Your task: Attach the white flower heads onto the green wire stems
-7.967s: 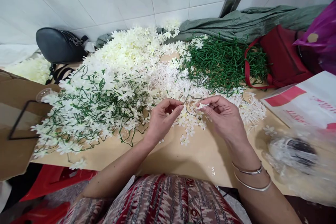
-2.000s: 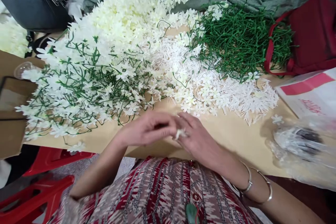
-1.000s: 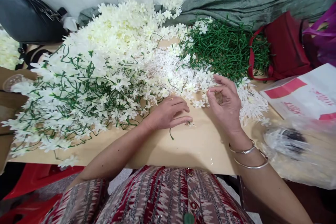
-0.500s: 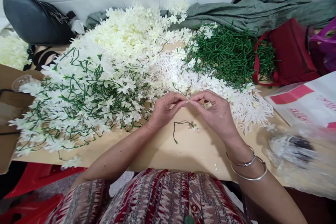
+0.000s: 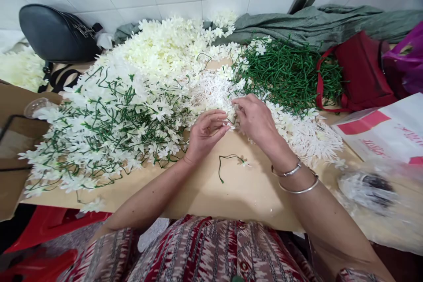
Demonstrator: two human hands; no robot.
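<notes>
Thumb and fingers of my left hand [image 5: 207,135] are closed near each other around a tiny whitish bit at their tips, too small to name. My right hand [image 5: 257,120] reaches over the pile of thin white stamen-like pieces [image 5: 214,86], its fingers bent and a little apart, with nothing plainly in them. On the table below both hands lies a single green artificial stem [image 5: 220,169] with a small pale tip. Left of my hands spreads a heap of white artificial flowers on green stems [image 5: 132,110]. Loose cream petals [image 5: 165,46] are heaped behind.
Bare green stems [image 5: 284,72] are piled at the back right, beside a red bag [image 5: 366,72]. A white and red paper bag [image 5: 383,130] and clear plastic [image 5: 380,202] lie at the right. A black bag [image 5: 59,35] and a cardboard box [image 5: 20,141] stand left.
My hands have come apart from their shared pinch. The right hand has moved forward and left over the white pieces; the left has stayed nearly in place. The single green stem lies where it was.
</notes>
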